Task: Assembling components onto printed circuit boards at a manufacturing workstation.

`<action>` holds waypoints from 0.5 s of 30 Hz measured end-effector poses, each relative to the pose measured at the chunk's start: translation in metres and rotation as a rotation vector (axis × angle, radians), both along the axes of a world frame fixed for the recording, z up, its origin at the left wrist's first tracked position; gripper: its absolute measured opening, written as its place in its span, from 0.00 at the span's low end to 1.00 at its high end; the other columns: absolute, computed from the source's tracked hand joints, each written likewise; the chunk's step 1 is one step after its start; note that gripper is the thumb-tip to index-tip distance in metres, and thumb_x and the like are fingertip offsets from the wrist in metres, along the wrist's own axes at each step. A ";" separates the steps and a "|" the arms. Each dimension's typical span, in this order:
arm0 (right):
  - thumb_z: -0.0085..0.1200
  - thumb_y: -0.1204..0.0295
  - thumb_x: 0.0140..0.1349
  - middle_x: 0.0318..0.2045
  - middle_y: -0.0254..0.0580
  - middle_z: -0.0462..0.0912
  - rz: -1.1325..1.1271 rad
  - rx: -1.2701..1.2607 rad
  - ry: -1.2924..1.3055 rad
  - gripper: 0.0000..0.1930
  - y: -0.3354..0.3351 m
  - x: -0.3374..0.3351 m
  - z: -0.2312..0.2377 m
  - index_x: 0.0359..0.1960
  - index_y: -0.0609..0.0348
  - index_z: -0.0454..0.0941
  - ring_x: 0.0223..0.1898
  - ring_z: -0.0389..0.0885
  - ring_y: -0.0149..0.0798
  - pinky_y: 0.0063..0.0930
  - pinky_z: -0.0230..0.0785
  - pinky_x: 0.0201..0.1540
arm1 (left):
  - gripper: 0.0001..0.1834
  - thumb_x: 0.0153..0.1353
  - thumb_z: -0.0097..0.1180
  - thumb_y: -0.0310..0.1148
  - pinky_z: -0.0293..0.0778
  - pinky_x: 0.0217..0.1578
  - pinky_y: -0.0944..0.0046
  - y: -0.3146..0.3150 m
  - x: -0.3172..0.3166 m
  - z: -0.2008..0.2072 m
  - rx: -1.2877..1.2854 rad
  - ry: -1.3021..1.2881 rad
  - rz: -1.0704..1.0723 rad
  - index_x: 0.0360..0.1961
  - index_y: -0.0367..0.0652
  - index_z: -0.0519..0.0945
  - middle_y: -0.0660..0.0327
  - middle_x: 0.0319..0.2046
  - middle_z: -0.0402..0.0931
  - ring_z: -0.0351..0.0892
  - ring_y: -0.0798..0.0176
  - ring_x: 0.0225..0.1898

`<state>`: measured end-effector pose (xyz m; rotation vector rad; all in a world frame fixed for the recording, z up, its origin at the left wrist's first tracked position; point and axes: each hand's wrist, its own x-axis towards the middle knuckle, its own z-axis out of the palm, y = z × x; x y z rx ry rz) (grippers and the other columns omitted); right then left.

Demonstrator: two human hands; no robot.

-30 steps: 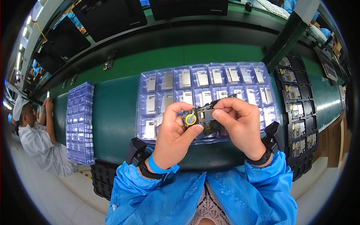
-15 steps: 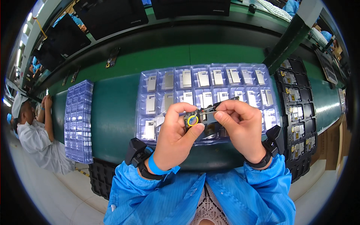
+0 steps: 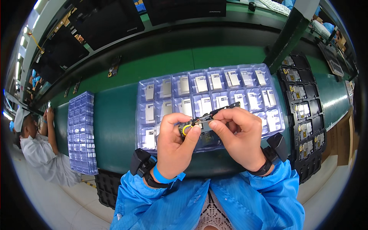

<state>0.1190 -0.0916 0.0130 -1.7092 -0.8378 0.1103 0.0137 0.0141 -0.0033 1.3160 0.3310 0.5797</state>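
Observation:
My left hand [image 3: 174,142] has its thumb and fingers closed on the left end of a dark circuit board [image 3: 209,140], beside a yellow ring [image 3: 187,129]. The board is tilted, with a long dark strip rising toward the right. My right hand [image 3: 241,132] pinches at the board's right part, its thumb and forefinger at a thin, pale edge; whether that is a separate plate I cannot tell. Below both hands lies a clear plastic tray [image 3: 138,115] whose compartments hold flat silvery plates [image 3: 201,84].
A stack of clear trays [image 3: 81,132] stands at left, near a person in white [image 3: 46,151]. At right, a black tray [image 3: 317,115] carries several boards. A green post [image 3: 287,38] rises behind it. Dark monitors [image 3: 105,23] line the back; a loose board [image 3: 114,67] lies before them.
Both hands have shifted slightly left and down in the picture with the board, which has turned more edge-on. The view has tilted a little. Both hands keep their hold.

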 end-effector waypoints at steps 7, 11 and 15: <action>0.63 0.77 0.42 0.24 0.36 0.68 -0.068 0.034 -0.231 0.07 -0.001 0.001 -0.003 0.23 0.59 0.78 0.21 0.69 0.29 0.19 0.62 0.20 | 0.13 0.57 0.48 0.18 0.62 0.25 0.78 -0.005 -0.001 -0.002 0.079 -0.065 0.075 0.42 0.39 0.61 0.63 0.29 0.69 0.66 0.78 0.28; 0.64 0.78 0.39 0.29 0.38 0.64 -0.062 0.067 -0.131 0.11 -0.001 -0.002 -0.002 0.25 0.59 0.76 0.23 0.69 0.30 0.20 0.64 0.21 | 0.13 0.56 0.49 0.17 0.63 0.26 0.78 -0.007 0.001 -0.003 0.091 -0.096 0.094 0.41 0.39 0.62 0.63 0.30 0.68 0.66 0.78 0.29; 0.65 0.80 0.38 0.34 0.40 0.63 -0.071 0.071 -0.182 0.15 -0.002 0.000 -0.002 0.29 0.59 0.74 0.27 0.70 0.31 0.19 0.66 0.22 | 0.14 0.56 0.49 0.17 0.64 0.27 0.78 -0.007 0.000 -0.004 0.104 -0.099 0.120 0.41 0.39 0.62 0.63 0.30 0.68 0.67 0.77 0.29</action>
